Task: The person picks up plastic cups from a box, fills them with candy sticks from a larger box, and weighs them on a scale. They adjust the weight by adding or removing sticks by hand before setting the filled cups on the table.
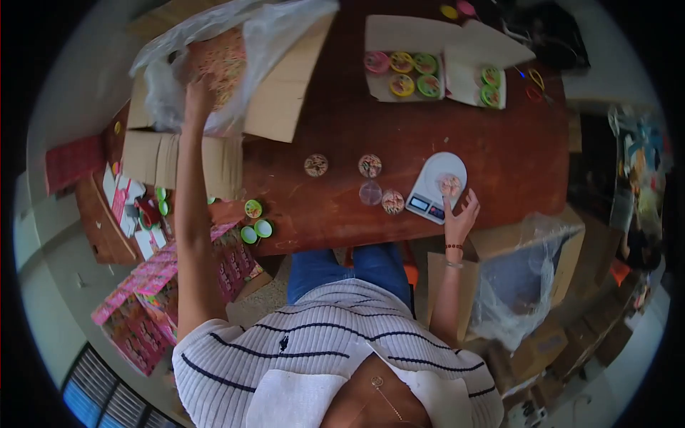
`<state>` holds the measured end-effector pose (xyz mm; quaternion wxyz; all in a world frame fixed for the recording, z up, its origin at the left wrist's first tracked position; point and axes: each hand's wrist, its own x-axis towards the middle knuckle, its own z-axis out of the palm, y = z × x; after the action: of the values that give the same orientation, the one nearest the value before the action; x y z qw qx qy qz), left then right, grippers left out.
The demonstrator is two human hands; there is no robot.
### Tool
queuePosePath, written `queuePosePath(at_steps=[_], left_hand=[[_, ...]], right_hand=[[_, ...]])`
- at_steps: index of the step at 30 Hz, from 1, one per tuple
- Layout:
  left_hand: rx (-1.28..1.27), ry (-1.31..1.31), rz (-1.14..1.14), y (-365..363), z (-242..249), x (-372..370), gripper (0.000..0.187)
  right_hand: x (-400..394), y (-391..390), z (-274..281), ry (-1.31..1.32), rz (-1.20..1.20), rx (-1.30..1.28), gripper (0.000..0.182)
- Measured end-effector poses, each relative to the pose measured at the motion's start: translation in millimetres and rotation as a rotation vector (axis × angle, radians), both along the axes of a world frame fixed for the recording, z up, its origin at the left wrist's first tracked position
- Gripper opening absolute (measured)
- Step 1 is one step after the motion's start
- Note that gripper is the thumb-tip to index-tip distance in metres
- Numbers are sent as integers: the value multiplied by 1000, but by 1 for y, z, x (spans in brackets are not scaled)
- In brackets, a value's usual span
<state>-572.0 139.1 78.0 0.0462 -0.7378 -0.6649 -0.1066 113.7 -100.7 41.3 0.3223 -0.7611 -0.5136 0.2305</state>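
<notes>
My left hand reaches into a plastic-lined cardboard box heaped with small multicoloured pieces; its fingers are hidden among them. My right hand is beside a white kitchen scale, fingers spread, one fingertip close to the clear cup of pieces standing on the scale. Left of the scale stand more filled cups, one cup near its display, another cup farther back and a third cup to the left. Among them is a clear cup with no pieces visible inside.
Green lids and a green-lidded tub lie at the table's front left. Open white cartons hold several coloured-lid tubs at the back, with scissors nearby. A plastic-lined cardboard box stands at my right, pink printed boxes at my left.
</notes>
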Motion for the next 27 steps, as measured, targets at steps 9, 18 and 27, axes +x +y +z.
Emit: queuePosePath(at_steps=[9, 18, 27], left_hand=[[-277, 212, 140, 36, -95, -30, 24], [-208, -374, 420, -2, -7, -25, 44], [-58, -1080, 377, -18, 17, -43, 42]], right_hand=[[28, -112, 19, -62, -276, -165, 46], [13, -113, -7, 43, -247, -224, 36], [0, -20, -60, 42, -139, 57, 78]])
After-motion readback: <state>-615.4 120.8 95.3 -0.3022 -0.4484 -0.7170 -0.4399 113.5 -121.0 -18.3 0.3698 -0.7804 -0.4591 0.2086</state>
